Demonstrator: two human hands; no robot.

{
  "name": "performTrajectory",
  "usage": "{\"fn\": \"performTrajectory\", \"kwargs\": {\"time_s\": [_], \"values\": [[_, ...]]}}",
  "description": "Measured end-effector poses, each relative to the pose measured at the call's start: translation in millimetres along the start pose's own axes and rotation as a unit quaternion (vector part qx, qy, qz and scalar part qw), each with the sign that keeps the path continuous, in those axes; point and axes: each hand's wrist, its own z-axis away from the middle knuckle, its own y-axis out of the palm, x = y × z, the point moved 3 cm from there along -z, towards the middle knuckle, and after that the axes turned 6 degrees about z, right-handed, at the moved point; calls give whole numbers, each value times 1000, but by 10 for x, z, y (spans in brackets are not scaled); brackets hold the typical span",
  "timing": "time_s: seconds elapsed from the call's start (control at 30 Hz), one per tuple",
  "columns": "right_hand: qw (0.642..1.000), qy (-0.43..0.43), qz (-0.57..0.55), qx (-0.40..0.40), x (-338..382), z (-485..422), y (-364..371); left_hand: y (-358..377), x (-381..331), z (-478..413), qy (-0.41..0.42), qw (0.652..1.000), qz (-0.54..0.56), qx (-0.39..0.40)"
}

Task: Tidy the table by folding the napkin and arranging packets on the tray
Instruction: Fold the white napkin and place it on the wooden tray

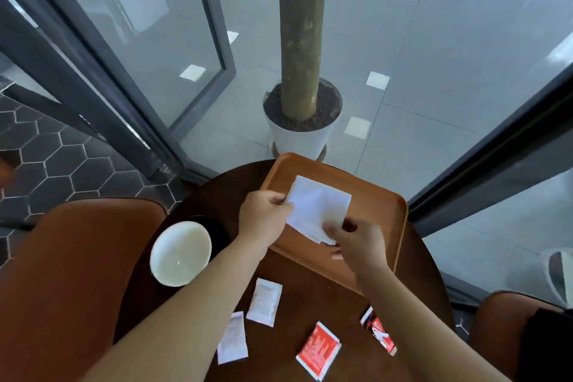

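A white paper napkin (321, 206), partly folded, hangs just above the orange-brown wooden tray (375, 195), stretched left to right between both hands. The left hand (263, 214) pinches its left edge and the right hand (356, 242) its near corner. Two white packets (265, 301) and two red packets (319, 350) wait nearer on the dark round table (305, 287).

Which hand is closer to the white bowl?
Left. The left hand pinches the napkin just right of the bowl; the right hand grips it farther right, over the tray.
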Motion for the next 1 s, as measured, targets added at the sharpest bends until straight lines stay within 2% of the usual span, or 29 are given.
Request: {"fn": "performTrajectory", "kwargs": {"time_s": [0.2,0.43,0.6,1.0], "values": [[997,13,21,-67,200,-370,287,-16,-63,-551,28,994,-101,16],[995,8,74,-67,331,-645,511,-24,3,-805,24,986,-167,-5],[992,3,90,-91,317,-687,537,1,50,-847,67,969,-235,-25],[974,-16,191,-120,370,-750,540,16,159,-834,103,967,-229,-47]]}}
